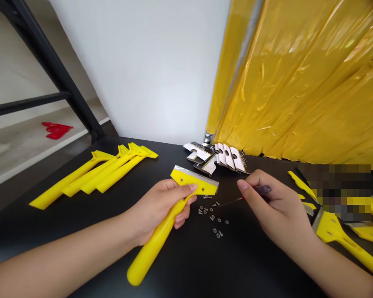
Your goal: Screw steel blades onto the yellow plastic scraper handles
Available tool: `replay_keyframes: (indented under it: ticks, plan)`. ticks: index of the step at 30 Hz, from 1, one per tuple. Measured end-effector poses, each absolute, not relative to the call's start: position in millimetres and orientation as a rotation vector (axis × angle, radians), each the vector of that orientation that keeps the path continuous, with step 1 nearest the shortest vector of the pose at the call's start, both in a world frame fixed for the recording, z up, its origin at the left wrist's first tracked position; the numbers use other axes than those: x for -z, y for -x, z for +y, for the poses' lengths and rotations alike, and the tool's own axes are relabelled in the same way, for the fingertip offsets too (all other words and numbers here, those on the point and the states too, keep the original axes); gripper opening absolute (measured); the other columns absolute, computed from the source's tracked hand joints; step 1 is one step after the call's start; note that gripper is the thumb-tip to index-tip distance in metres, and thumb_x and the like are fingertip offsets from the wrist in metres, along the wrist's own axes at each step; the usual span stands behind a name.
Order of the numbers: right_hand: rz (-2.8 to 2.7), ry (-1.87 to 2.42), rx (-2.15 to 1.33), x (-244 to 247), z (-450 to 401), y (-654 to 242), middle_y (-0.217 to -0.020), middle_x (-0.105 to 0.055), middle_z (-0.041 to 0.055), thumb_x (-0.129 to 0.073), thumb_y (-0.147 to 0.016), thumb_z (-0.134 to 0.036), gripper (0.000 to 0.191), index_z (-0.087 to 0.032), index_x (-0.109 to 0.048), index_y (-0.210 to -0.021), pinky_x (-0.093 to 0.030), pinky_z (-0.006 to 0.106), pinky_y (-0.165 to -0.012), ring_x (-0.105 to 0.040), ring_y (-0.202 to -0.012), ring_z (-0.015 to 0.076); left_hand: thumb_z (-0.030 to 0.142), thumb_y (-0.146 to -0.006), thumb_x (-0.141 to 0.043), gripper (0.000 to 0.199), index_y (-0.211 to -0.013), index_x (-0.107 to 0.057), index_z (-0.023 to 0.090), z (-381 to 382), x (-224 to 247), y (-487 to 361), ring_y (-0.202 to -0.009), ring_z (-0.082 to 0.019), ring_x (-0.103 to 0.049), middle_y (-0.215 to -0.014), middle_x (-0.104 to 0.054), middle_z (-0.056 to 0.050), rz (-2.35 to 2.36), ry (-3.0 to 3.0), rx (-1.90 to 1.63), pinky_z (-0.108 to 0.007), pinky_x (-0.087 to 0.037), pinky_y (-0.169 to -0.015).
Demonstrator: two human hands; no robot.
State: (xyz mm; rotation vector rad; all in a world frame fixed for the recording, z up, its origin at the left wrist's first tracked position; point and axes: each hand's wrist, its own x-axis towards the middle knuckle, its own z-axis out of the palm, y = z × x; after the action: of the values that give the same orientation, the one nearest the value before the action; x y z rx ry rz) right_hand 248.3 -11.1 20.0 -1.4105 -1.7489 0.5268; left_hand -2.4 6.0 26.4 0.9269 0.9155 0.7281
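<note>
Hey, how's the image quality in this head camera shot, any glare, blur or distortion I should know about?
In the head view, glare streaks the yellow sheet, a pixelated patch hides part of the right side, wide-angle distortion tilts the black frame, and the scraper and screwdriver look reasonably sharp.

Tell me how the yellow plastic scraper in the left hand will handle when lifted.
The yellow plastic scraper is probably light and stiff, given its thick moulded handle. Its flat head should stop it rolling, and the thin metal blade may nick.
</note>
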Motion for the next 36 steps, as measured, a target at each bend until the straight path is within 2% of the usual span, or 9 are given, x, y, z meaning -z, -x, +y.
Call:
replay_keyframes:
  ticks: [4, 10, 36]
  plan:
    - [-1.782, 1.422, -0.504, -17.8, -7.0, -250.5, -0.063, -0.043, -0.0044, -0.056, -0.104, -0.045, 0.037, -0.024, -0.049, -0.075, -0.032, 0.030, -0.055, -0.041, -0.057, 0.0134, 0.043, -0.096, -0.068, 0.034, -0.076, -0.058, 0.018, 5.7, -27.2, 1.5, -0.041, -0.008, -0.040, -0.050, -0.048, 0.005, 0.892, -0.892, -0.702, -0.020, -0.043, -0.044]
    - [-1.797, 1.381, -0.573, -15.9, -3.5, -250.2, -0.066, -0.044, -0.0042, -0.054, -0.105, -0.045, 0.036, -0.025, -0.048, -0.076, -0.035, 0.029, -0.057, -0.043, -0.060, 0.0140, 0.046, -0.096, -0.066, 0.037, -0.074, -0.054, 0.019, 4.9, -26.4, 2.5, -0.038, -0.006, -0.031, -0.045, -0.043, 0.006, 0.915, -0.861, -0.644, -0.016, -0.028, -0.039]
    - [-1.802, 1.331, -0.512, -19.5, -3.3, -255.2, -0.066, -0.042, -0.0062, -0.056, -0.105, -0.043, 0.036, -0.024, -0.048, -0.076, -0.033, 0.029, -0.056, -0.040, -0.059, 0.0122, 0.051, -0.093, -0.069, 0.038, -0.076, -0.056, 0.019, 5.8, -23.5, 3.3, -0.040, -0.006, -0.030, -0.047, -0.043, 0.006, 0.979, -0.856, -0.611, -0.017, -0.028, -0.040]
